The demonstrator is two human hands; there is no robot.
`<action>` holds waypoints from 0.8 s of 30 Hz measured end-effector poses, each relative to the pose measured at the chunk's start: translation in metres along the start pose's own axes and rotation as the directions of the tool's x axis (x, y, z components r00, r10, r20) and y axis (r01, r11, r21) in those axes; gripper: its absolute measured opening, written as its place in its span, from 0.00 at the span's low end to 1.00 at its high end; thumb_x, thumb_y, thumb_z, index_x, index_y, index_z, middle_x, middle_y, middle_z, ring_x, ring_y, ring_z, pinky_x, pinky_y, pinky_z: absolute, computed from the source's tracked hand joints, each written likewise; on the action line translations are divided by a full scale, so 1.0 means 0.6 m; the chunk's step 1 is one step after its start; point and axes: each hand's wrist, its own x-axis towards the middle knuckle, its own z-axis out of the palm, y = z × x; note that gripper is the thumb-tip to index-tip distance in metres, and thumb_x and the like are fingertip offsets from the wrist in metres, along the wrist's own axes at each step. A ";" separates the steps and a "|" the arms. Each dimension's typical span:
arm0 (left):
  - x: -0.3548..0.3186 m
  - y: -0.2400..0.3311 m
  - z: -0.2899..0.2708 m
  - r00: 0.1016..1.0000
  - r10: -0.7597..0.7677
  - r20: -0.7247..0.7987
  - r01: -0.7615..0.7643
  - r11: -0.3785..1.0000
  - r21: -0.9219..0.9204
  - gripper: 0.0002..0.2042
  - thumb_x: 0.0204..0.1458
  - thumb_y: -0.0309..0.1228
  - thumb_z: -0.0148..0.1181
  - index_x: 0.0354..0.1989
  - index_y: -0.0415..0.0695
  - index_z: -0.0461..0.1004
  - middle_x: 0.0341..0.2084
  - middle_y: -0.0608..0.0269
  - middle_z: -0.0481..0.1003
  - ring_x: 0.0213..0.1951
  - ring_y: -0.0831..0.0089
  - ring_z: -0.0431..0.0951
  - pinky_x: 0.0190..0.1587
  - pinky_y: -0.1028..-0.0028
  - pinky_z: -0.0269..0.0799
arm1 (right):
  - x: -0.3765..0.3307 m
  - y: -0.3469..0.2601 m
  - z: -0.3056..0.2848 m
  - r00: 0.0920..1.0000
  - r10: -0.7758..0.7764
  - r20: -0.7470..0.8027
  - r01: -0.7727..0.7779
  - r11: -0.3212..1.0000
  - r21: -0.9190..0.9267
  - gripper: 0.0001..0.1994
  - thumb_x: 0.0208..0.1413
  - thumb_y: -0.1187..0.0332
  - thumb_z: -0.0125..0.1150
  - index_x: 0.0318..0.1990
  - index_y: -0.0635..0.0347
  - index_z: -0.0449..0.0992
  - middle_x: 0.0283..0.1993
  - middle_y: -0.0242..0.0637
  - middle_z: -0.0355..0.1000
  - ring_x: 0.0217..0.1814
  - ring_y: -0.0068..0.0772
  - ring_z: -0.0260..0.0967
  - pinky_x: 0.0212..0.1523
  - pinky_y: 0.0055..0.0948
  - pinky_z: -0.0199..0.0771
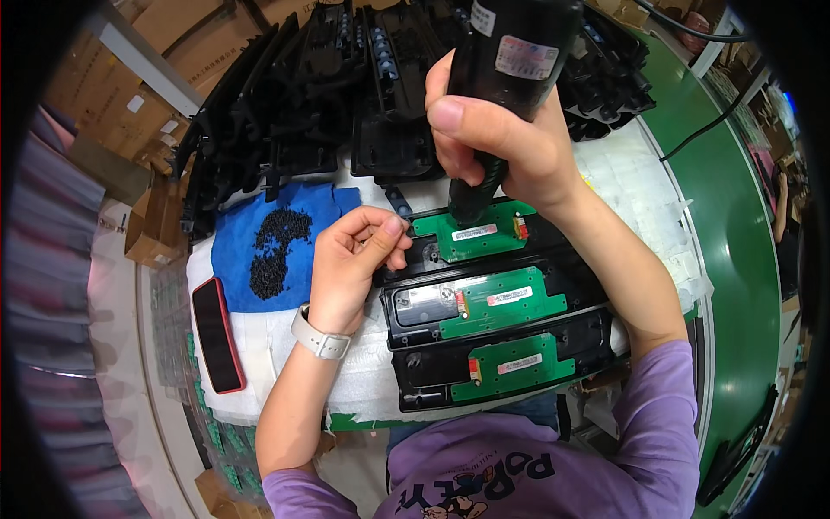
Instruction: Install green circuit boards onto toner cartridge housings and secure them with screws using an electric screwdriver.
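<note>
My right hand [527, 151] is wrapped round a black electric screwdriver [510, 78], held upright with its nose at the upper edge of a green circuit board [484, 246]. The screwdriver hides its own tip. That board lies in the farthest of three black plastic housings [424, 258]. My left hand [354, 264] is pinched closed beside the left end of this housing; whatever is between its fingertips is too small to name. Closer to me, a middle circuit board [523, 301] and a near circuit board [510, 363] lie in their own housings, each with a white label.
Small black screws [275, 251] are heaped on a blue cloth [229, 259] at the left. A red-edged phone [218, 337] lies nearer. Stacked black plastic parts [389, 95] line the table's far side. A green surface [735, 285] runs along the right.
</note>
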 end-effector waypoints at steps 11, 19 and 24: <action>0.000 -0.003 0.000 1.000 -0.011 0.002 0.011 0.996 -0.094 0.08 0.50 0.23 0.55 0.38 0.36 0.70 0.28 0.61 0.75 0.29 0.80 0.75 0.33 0.84 0.69 | 0.007 0.008 0.020 0.999 0.004 0.052 -0.004 1.000 -0.013 0.10 0.42 0.68 0.63 0.18 0.63 0.71 0.11 0.28 0.63 0.11 0.15 0.58 0.12 0.16 0.54; -0.005 -0.003 0.004 1.000 0.007 -0.004 -0.007 1.000 -0.002 0.08 0.53 0.25 0.53 0.39 0.35 0.71 0.28 0.60 0.75 0.28 0.79 0.74 0.32 0.83 0.68 | -0.007 0.004 0.020 0.978 -0.188 0.087 0.197 0.975 -0.099 0.08 0.42 0.70 0.63 0.20 0.62 0.71 0.14 0.28 0.65 0.13 0.15 0.60 0.15 0.16 0.57; -0.020 0.015 0.017 0.996 0.086 -0.038 -0.085 0.996 0.009 0.08 0.52 0.24 0.53 0.39 0.34 0.71 0.29 0.58 0.76 0.28 0.77 0.75 0.33 0.82 0.70 | -0.017 -0.032 -0.016 0.994 -0.089 0.070 0.066 0.957 0.282 0.16 0.53 0.57 0.48 0.38 0.62 0.65 0.16 0.26 0.58 0.12 0.18 0.51 0.20 0.23 0.58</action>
